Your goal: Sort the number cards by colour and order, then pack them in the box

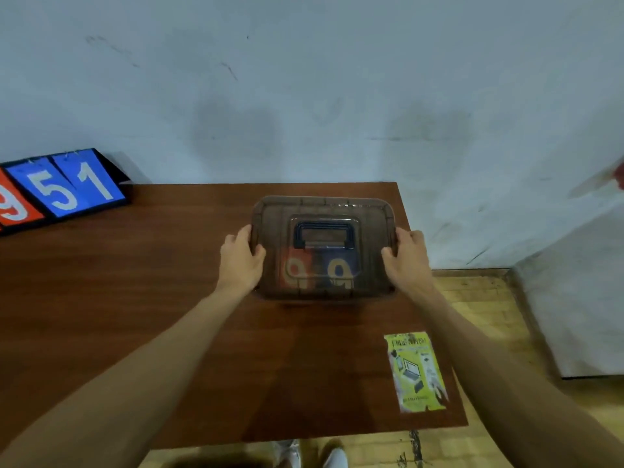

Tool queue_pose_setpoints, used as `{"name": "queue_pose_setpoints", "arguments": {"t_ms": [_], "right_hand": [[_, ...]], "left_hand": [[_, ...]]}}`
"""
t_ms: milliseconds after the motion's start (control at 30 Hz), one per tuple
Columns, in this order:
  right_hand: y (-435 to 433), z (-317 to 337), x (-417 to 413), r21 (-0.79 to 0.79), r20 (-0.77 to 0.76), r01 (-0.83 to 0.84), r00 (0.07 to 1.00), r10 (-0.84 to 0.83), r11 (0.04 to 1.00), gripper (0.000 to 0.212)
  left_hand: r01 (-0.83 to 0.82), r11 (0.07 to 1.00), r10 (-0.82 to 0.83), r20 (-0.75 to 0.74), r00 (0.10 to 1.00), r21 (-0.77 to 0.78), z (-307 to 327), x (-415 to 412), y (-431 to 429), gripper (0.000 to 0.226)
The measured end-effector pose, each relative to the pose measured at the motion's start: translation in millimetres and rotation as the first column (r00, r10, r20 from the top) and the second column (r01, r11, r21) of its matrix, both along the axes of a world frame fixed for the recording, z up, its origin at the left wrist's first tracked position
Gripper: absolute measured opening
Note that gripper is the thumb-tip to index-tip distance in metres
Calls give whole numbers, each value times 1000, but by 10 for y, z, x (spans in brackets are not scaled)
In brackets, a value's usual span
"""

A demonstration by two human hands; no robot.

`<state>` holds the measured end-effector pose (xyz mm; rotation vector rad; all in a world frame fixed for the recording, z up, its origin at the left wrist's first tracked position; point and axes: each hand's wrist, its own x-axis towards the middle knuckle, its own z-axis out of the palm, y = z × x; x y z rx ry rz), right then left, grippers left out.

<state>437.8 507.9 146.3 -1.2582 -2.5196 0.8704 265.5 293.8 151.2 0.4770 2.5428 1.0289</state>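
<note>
1. The wooden table [135, 298] carries everything.
2. A flip scoreboard [64, 187] stands at its far left.
3. The lidded, smoky-brown box [324, 207] sits right of centre.
4. The left hand [238, 261] and right hand [407, 258] grip the box's opposite sides.
5. A yellow-green leaflet [417, 371] lies near the table's right corner.
6. A red 9 card [295, 268] and a blue 9 card [341, 270] lie side by side inside the box.

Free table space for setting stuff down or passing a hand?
Free: the wide table stretch between the scoreboard and the left hand; the near strip between box and yellow leaflet. Crowded: far-left corner, taken by the scoreboard, and the right edge, where the right hand grips the box.
</note>
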Motion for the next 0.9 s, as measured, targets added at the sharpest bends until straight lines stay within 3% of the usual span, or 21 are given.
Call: {"name": "queue_pose_setpoints", "arguments": {"t_ms": [133, 367, 600, 733, 833, 900], "right_hand": [[8, -81, -93, -22, 61, 34, 998, -33, 999, 28], [-31, -97, -145, 1, 97, 101, 990, -101, 995, 34], [61, -159, -146, -211, 68, 204, 979, -194, 956, 47], [84, -11, -158, -329, 59, 212, 977, -203, 920, 45], [121, 48, -43, -289, 122, 134, 987, -102, 948, 56], [159, 164, 104, -233, 165, 73, 986, -35, 970, 59]], "left_hand": [[26, 999, -24, 63, 998, -42, -149, -107, 45, 41], [46, 998, -53, 172, 984, 50, -177, -209, 58, 35], [-83, 992, 53, 282, 958, 96, -115, -204, 116, 47], [-63, 998, 55, 270, 961, 21, -63, -211, 127, 49], [22, 992, 2, 191, 982, -126, -5, -210, 95, 56], [18, 993, -3, 123, 992, -116, 123, -166, 63, 67]]}}
